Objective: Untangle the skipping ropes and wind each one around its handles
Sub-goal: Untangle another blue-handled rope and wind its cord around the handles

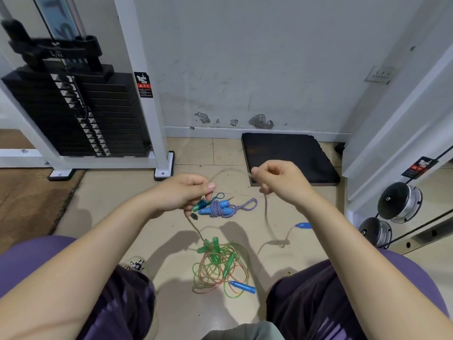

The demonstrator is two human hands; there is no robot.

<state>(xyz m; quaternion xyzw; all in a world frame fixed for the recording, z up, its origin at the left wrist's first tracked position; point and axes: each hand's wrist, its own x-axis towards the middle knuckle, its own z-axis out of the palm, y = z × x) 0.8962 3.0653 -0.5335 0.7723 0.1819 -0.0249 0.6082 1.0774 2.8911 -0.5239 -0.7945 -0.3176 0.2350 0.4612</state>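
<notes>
Left hand (182, 192) fingers curled, pinching a thin pale rope (266, 212) between thumb and fingers. Right hand (279, 180) also curled, pinching the same rope further along; a blurred loop arcs between the two hands. From the right hand the rope drops to the floor and runs to a blue handle (303, 225) on the right. From the left hand another length hangs down into the tangled pile (219, 268) of green and orange ropes with green handles, on the floor between the knees; a second blue handle (242, 287) lies at its near right edge. Just beyond the left hand sits a wound purple-white rope (220, 209) on blue handles, with a small teal bundle (203, 204) touching it. Far: black mat (289, 155) by the wall, weight stack (73, 111) far left, dumbbells (398, 202) right.
</notes>
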